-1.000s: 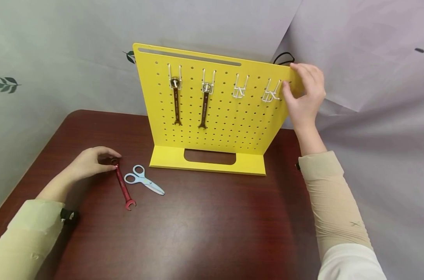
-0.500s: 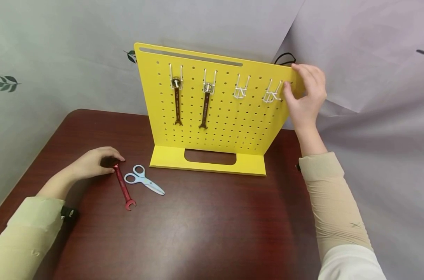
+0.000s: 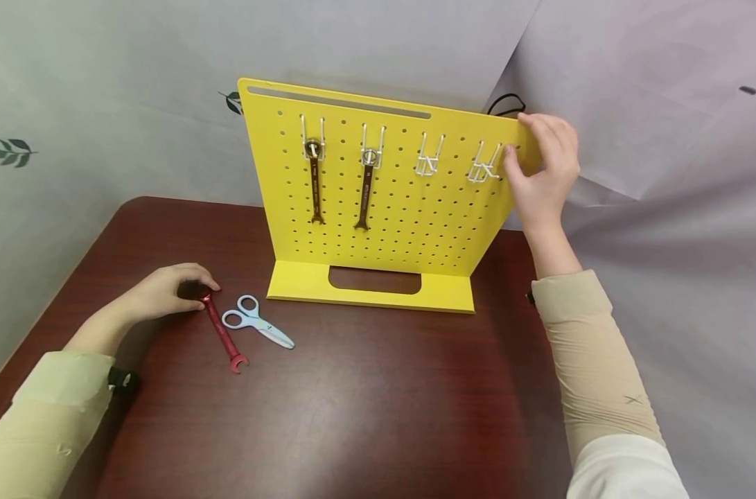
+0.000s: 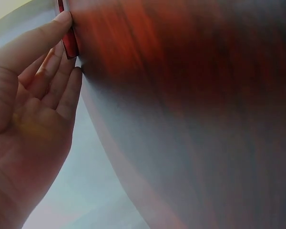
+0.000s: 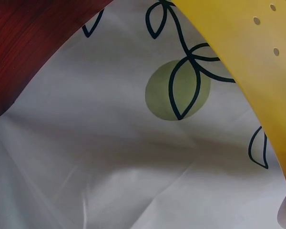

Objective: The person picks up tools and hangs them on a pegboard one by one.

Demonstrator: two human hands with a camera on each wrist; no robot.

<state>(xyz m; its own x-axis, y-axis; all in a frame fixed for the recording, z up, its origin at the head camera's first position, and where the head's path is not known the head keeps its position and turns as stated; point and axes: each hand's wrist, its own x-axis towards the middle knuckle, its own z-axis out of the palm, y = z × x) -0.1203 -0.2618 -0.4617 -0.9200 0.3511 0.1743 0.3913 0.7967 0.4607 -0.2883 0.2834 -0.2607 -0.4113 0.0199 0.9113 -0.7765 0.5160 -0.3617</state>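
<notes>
Pinching a red metal wrench (image 3: pixel 220 329) near its far end, the left hand (image 3: pixel 162 292) curves low over the left side of the dark reddish-brown wood-grain tabletop (image 3: pixel 353 402), thumb on one face and fingers on the other, the gap between them narrow. The wrench slants from those fingers toward the near side, its open-ended head pointing away from the palm; whether that head touches the tabletop cannot be told. Just beside it, to the right, lie light-blue scissors (image 3: pixel 268 329), finger loops toward the wrench and blades angled right and nearer. Behind them stands a yellow perforated pegboard (image 3: pixel 409 215) with a flat foot and a slotted top. The right hand (image 3: pixel 549 163) grips its upper right corner, thumb against the front and fingers over the edge, partly open around the thin panel. Two dark metal wrenches hang upright by their ring ends on white wire hooks at the board's left and middle; two more white wire hooks (image 3: pixel 427 166) sit toward the right hand. Beige sleeves (image 3: pixel 590 360) cover both forearms, and pale fabric (image 3: pixel 134 90) with leaf prints hangs behind the tabletop.
</notes>
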